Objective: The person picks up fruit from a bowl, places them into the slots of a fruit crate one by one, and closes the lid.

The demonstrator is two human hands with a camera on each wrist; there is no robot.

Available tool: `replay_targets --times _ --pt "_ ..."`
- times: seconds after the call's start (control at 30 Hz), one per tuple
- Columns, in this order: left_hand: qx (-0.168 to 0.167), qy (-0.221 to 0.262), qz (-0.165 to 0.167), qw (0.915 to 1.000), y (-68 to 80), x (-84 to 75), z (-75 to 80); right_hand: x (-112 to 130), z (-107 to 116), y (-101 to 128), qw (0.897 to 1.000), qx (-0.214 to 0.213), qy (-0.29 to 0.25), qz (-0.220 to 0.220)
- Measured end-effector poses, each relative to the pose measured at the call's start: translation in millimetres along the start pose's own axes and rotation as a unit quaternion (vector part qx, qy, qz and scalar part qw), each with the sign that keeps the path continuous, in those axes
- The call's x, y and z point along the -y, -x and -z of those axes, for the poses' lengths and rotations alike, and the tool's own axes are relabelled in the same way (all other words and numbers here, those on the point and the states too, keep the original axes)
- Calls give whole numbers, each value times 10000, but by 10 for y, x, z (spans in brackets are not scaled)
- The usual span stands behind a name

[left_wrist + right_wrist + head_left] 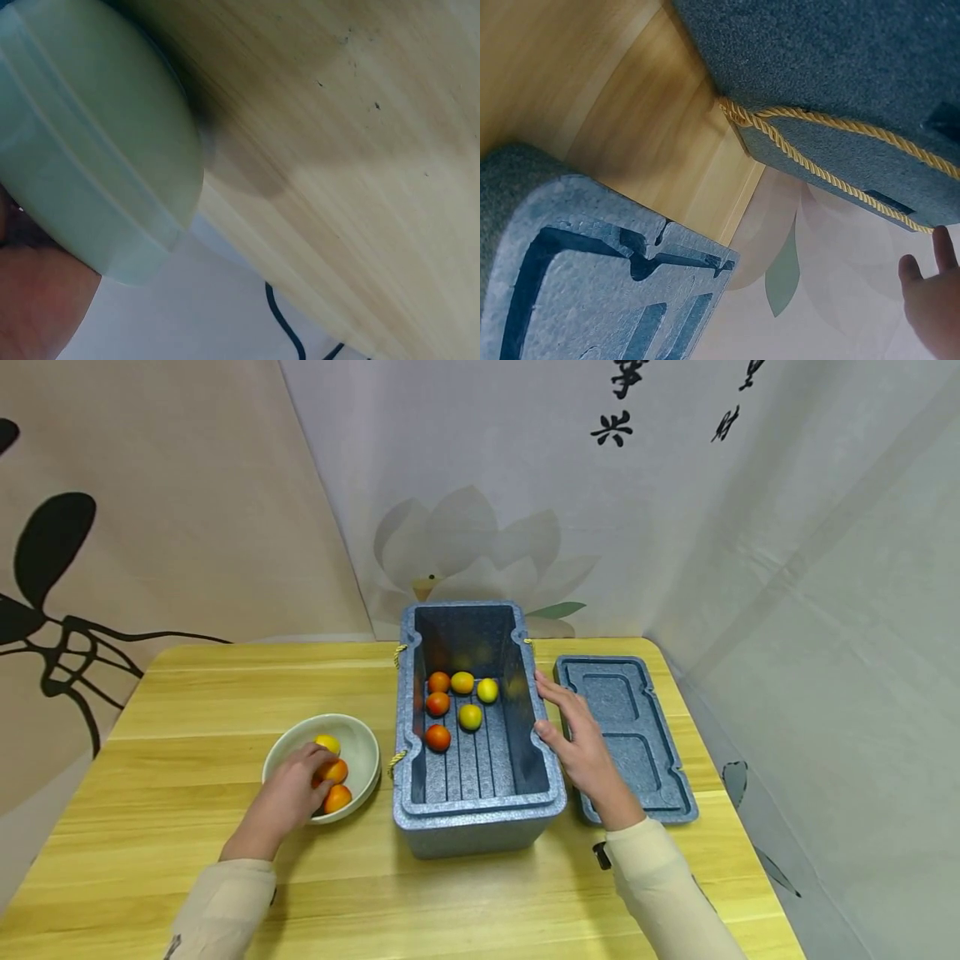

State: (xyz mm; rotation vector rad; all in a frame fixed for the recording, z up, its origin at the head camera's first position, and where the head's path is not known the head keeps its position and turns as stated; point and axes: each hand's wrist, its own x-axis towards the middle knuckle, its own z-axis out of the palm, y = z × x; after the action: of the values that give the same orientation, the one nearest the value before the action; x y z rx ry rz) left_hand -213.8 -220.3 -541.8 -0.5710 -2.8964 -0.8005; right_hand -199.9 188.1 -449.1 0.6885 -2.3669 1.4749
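On the table point(187, 710): a pale green bowl, a blue-grey foam box with no lid on it, and the lid lying flat to the box's right.
Left hand point(288, 793): reaches into the bowl from the near side, fingers curled down over an orange fruit point(334, 771); whether they actually grip it cannot be told from the head view.
Bowl point(363, 745): stands just left of the box, close to it but apart; besides the fruit under the hand it holds a yellow fruit point(327, 743) at the far side and another orange fruit point(338, 797) at the near side. The left wrist view shows only the bowl's outer wall point(97, 150) and bare wood.
Right hand point(581, 743): lies flat against the box's right rim, fingers straight and together, thumb on the rim's notch; it holds nothing.
Foam box point(480, 827): open, long side running away from the person; six fruits point(450, 702) lie on its ribbed floor, three orange-red and three yellow, gathered in the far half.
Rope handle point(817, 161): yellow cord along the box's side, seen from the right wrist.
Lid point(637, 718): inner face up, just right of the right hand, touching the table.
Backdrop: printed cloth with a lotus flower.
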Motion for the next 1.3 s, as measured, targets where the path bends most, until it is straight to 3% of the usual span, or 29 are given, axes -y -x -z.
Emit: replay_targets --times 0.37,0.8,1.2,1.3 --pt "79 -274 28 9996 -20 -66 6 26 2 -9 10000 -29 41 -42" --pt "196 -92 196 9996 -38 -78 -5 18 7 -4 10000 8 -19 -51" --pt "-394 105 -131 9991 12 -8 -58 10 3 -5 10000 62 -33 -40" --pt "-619 214 -254 9975 12 -15 -65 -137 -14 10 10000 21 -10 13"
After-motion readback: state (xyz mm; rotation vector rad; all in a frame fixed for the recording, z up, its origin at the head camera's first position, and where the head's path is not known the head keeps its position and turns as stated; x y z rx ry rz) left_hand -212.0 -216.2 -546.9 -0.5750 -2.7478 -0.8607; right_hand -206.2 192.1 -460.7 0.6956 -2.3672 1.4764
